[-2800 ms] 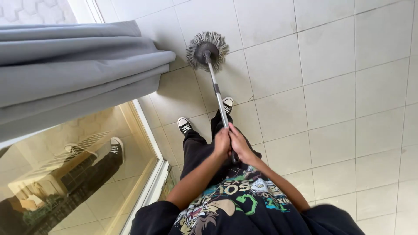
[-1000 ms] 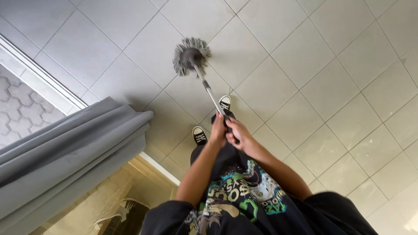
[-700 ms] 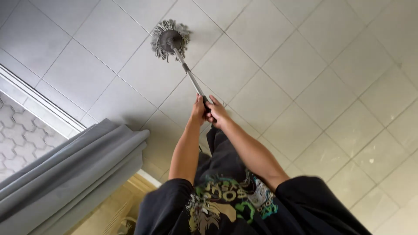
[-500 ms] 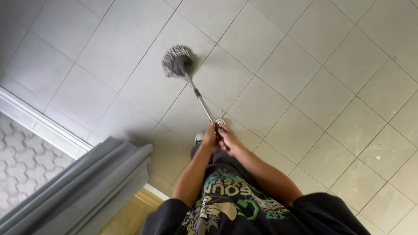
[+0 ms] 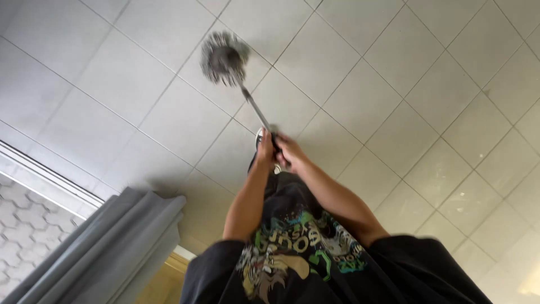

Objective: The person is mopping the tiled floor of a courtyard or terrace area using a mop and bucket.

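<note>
- We look straight down our own front at a mop held out ahead of us, with both arms stretched forward over a black T-shirt point(image 5: 304, 253) with a colourful printed design.
- Our left hand point(image 5: 265, 152) is closed around the upper end of the mop handle point(image 5: 256, 110), fingers wrapped tight on it.
- Our right hand point(image 5: 291, 153) sits just beside the left, touching it, and is also curled shut around the same handle.
- The handle is a thin metal pole that runs up and to the left from our hands, tilted away from us.
- At its far end, the round grey string mop head point(image 5: 224, 57) rests on the tiled floor point(image 5: 394, 84), blurred, well ahead of our hands.
- The floor is made of large pale square tiles with darker grout lines running diagonally across the view.
- Just beneath our hands, the tip of a dark sneaker point(image 5: 260, 135) with a white toe shows.
- At lower left hangs a grey curtain point(image 5: 107, 247) in heavy folds, with a pale sliding-door track point(image 5: 50, 177) beside it.
- Beyond the track, at the far left, lies hexagon-patterned paving point(image 5: 22, 225).
</note>
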